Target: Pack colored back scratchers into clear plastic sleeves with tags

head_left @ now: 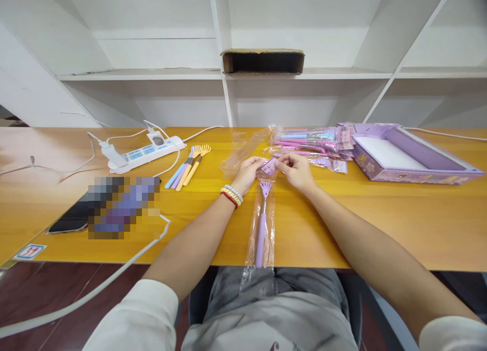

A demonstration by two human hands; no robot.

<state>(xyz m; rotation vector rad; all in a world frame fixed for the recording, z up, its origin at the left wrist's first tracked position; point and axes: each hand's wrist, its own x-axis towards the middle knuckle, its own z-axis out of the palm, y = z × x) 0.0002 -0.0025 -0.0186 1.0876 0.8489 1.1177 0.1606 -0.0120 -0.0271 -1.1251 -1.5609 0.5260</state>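
Note:
A purple back scratcher lies in a long clear plastic bag, claw end away from me; the bag's near end hangs over the table edge. At its far end is a small purple printed card between my hands. My left hand is closed in a pinch at the card's left side, where the bag's end is too. My right hand pinches the card's right edge. Whether the card is inside the bag's mouth, I cannot tell. Several bagged back scratchers are heaped beyond my right hand.
Loose blue, purple and yellow back scratchers lie left of my hands. Clear empty bags lie behind them. A purple open box stands right, a white power strip left. A phone and white cable occupy the left front.

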